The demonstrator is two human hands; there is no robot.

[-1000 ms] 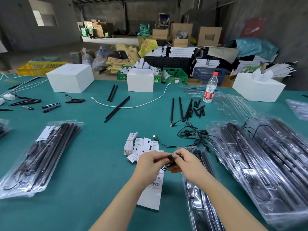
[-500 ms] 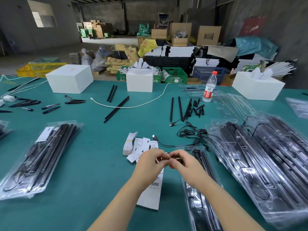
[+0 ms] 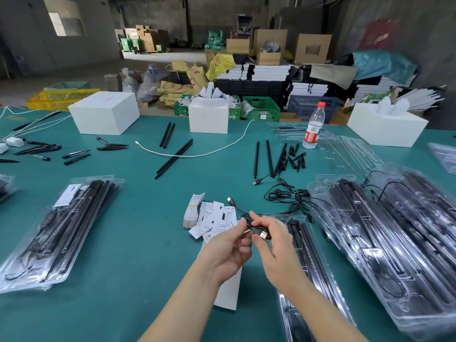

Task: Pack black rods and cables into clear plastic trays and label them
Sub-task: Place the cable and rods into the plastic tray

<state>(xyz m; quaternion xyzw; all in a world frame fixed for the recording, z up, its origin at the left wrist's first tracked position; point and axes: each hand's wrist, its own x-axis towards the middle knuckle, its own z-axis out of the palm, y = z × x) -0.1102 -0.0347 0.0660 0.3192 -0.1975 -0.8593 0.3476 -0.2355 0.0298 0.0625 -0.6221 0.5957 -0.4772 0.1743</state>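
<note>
Head view: the step in hand looks like bundling a cable (image 3: 249, 224) before packing. Left hand (image 3: 225, 248) and right hand (image 3: 271, 245) both pinch it above the tabletop's near edge, fingers curled, its plug (image 3: 263, 234) at the right fingertips. Next it likely goes into the tray (image 3: 302, 265) just right of the hands, clear of the rods (image 3: 299, 233), then a label (image 3: 218, 219).

No print legible: small label slips (image 3: 217, 219) carry blurred lines; water bottle (image 3: 313, 129) has red wrapper, text too small.
</note>
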